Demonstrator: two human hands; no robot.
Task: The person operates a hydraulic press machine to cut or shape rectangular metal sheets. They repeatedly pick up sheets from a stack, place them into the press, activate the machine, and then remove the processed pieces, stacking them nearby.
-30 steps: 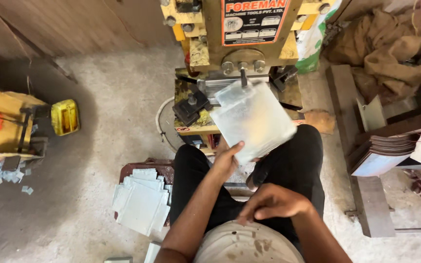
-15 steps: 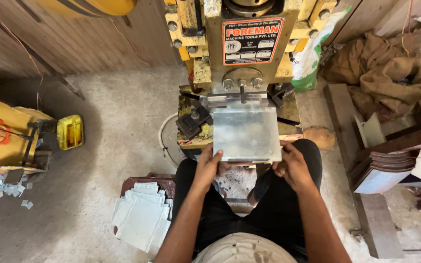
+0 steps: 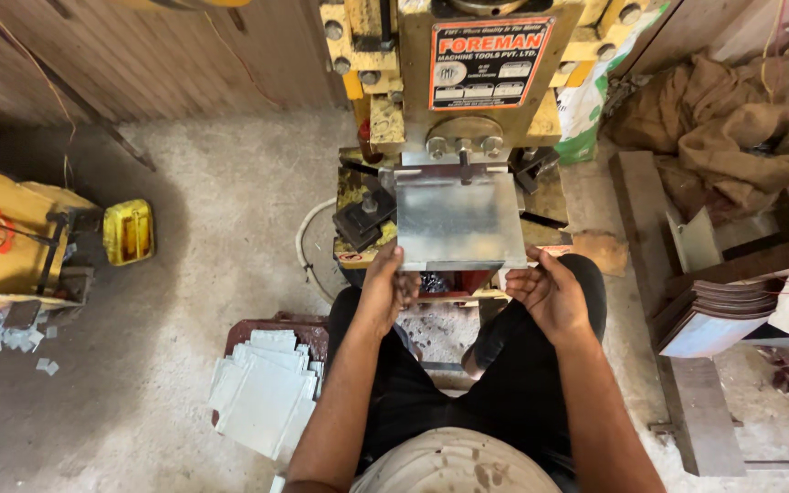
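I hold a square grey sheet-metal plate (image 3: 460,219) flat under the head of a yellow press machine (image 3: 454,82). My left hand (image 3: 385,290) grips the plate's near left corner. My right hand (image 3: 545,290) grips its near right corner. The plate's far edge lies against the machine's tooling, below a row of bolts. I am seated, with my black-trousered legs on either side of the machine's base.
A stack of similar cut metal sheets (image 3: 262,397) lies on a low stand by my left leg. A yellow can (image 3: 128,231) and a yellow tool frame (image 3: 11,242) sit at left. Curved metal pieces (image 3: 714,315) and sacking (image 3: 732,137) lie at right.
The plate went from tilted in my left hand alone to flat under the press head. My right hand rose from my lap to the plate's right corner, and the plate slid farther in.
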